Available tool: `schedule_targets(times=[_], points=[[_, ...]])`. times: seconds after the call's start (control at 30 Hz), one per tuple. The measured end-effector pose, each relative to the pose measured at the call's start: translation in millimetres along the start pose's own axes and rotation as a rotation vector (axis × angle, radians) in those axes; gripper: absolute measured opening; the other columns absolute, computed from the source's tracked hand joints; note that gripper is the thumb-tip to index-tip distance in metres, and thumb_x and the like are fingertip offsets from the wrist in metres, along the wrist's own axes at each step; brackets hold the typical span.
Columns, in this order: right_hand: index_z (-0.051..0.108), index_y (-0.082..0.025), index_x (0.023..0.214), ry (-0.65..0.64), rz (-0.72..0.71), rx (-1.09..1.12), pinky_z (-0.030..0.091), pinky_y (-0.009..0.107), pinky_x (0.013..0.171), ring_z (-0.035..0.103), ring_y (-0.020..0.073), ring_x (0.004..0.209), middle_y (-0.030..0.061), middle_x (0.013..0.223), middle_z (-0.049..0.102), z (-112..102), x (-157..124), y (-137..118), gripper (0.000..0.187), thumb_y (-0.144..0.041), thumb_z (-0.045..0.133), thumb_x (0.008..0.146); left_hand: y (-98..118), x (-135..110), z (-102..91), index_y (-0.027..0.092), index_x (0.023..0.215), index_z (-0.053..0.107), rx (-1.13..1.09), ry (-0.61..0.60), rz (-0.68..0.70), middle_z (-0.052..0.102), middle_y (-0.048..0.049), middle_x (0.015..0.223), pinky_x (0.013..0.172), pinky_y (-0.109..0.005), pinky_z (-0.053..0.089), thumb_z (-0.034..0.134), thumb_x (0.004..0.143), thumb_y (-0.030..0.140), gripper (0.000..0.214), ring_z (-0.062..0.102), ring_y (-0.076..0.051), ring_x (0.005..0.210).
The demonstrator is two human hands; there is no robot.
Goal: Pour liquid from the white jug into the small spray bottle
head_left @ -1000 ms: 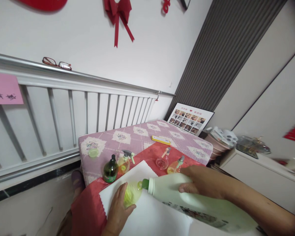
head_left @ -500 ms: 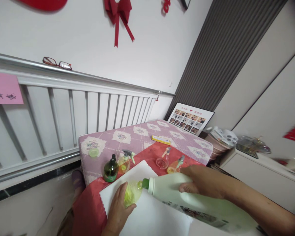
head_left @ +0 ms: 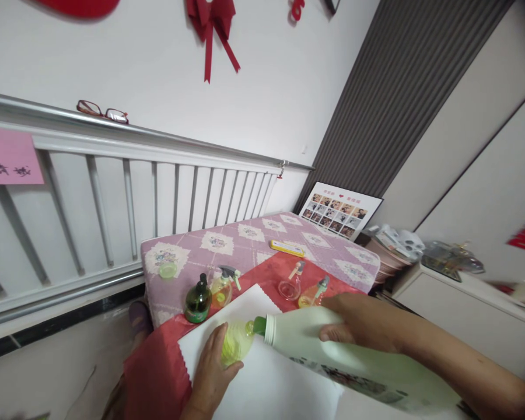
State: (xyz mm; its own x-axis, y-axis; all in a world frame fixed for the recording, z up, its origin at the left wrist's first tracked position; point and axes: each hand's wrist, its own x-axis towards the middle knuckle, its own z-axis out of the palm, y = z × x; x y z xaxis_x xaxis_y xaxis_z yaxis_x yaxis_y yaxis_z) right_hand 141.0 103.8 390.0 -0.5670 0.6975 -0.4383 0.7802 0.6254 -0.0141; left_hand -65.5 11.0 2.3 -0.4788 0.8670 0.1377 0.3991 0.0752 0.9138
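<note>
My left hand [head_left: 212, 370] is wrapped round a small yellow-green clear bottle [head_left: 238, 344], whose neck points right. With my right hand [head_left: 359, 324] I grip a large pale green jug [head_left: 306, 335] from above, tipped on its side. The jug's dark green spout [head_left: 259, 325] meets the mouth of the small bottle. Any liquid passing between them is too small to make out. Under both lies a white sheet [head_left: 262, 385] with a scalloped edge. The underside of the jug and my right fingertips are hidden.
Behind the sheet stand a dark green pump bottle [head_left: 198, 303], a clear spray bottle [head_left: 221, 290], a pinkish clear spray bottle [head_left: 290, 287] and an amber one [head_left: 310, 296]. A green cap [head_left: 168, 269] and a yellow box [head_left: 287, 248] lie on the purple tablecloth [head_left: 245, 248]. A white railing [head_left: 175, 192] runs behind.
Almost nothing differs. The view has shifted very slightly, and both hands keep the bottle and jug in the same pose.
</note>
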Motion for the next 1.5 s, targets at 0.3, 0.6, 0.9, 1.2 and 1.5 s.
schedule_targets(times=[0.3, 0.6, 0.9, 1.2, 1.5], points=[[0.070, -0.021, 0.098, 0.046, -0.019, 0.012, 0.051, 0.044, 0.077, 0.073, 0.0391, 0.097, 0.0175, 0.109, 0.079, 3.5, 2.1, 4.3, 0.032, -0.050, 0.062, 0.086, -1.7, 0.8, 2.3, 0.018, 0.151, 0.041, 0.030, 0.000, -0.011, 0.049, -0.0154, 0.161, 0.130, -0.050, 0.033, 0.068, 0.070, 0.021, 0.085, 0.042, -0.031, 0.153], [0.071, -0.022, 0.097, 0.051, -0.020, 0.004, 0.052, 0.044, 0.076, 0.073, 0.0377, 0.095, 0.0158, 0.108, 0.079, 3.1, 2.3, 3.2, 0.031, -0.051, 0.062, 0.086, -0.7, 1.3, 0.7, 0.019, 0.151, 0.040, 0.037, -0.011, -0.017, 0.048, -0.0159, 0.162, 0.130, -0.051, 0.033, 0.068, 0.070, 0.023, 0.085, 0.041, -0.031, 0.154], [0.070, -0.023, 0.096, 0.045, -0.021, -0.004, 0.053, 0.044, 0.076, 0.074, 0.0381, 0.096, 0.0155, 0.108, 0.079, 3.6, 1.9, 3.2, 0.030, -0.050, 0.062, 0.086, -3.7, 0.9, 2.4, 0.021, 0.150, 0.042, 0.017, 0.004, -0.012, 0.050, -0.0148, 0.160, 0.130, -0.051, 0.034, 0.070, 0.070, 0.023, 0.085, 0.042, -0.032, 0.153], [0.071, -0.021, 0.101, 0.036, -0.016, -0.003, 0.052, 0.045, 0.078, 0.073, 0.0393, 0.099, 0.0178, 0.112, 0.079, 1.0, 0.6, 0.1, 0.033, -0.049, 0.061, 0.086, -4.0, 0.3, 2.5, 0.020, 0.152, 0.041, 0.019, 0.011, -0.004, 0.049, -0.0140, 0.161, 0.129, -0.050, 0.036, 0.069, 0.071, 0.022, 0.086, 0.042, -0.032, 0.153], [0.072, -0.023, 0.098, 0.046, 0.003, -0.015, 0.053, 0.044, 0.077, 0.074, 0.0377, 0.097, 0.0146, 0.109, 0.080, 3.0, 1.3, 1.4, 0.030, -0.049, 0.063, 0.085, -3.9, 0.1, 3.0, 0.022, 0.151, 0.041, 0.020, 0.013, 0.002, 0.050, -0.0126, 0.160, 0.130, -0.052, 0.034, 0.068, 0.071, 0.021, 0.084, 0.041, -0.031, 0.153]])
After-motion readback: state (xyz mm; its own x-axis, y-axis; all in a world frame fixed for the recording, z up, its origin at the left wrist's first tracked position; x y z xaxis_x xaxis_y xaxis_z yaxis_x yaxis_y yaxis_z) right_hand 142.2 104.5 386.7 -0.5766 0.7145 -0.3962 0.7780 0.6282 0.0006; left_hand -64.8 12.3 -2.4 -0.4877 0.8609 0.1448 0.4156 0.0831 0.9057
